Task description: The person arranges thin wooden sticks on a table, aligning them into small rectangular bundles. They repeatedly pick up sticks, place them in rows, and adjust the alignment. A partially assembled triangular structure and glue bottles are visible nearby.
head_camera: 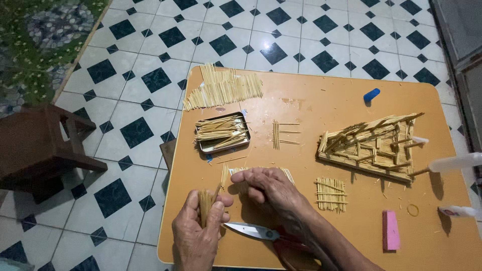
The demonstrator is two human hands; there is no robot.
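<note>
On the bench [311, 100]: orange top, strewn with thin sticks.
Left hand [198, 233]: grip clamped on a stick bundle [205, 203], held upright near the bench's front edge.
Right hand [268, 188]: fingers flat, pressing a stick mat [287, 173].
Scissors [251, 231]: beneath the right wrist.
Tin tray [222, 133]: holds sticks.
Stick model [371, 145]: to the right.
Pink block [390, 230]: front right.

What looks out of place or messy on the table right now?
Loose splinters lie scattered beside the metal tin, and the scissors lie open by the right hand. Otherwise nothing stands out.
</note>
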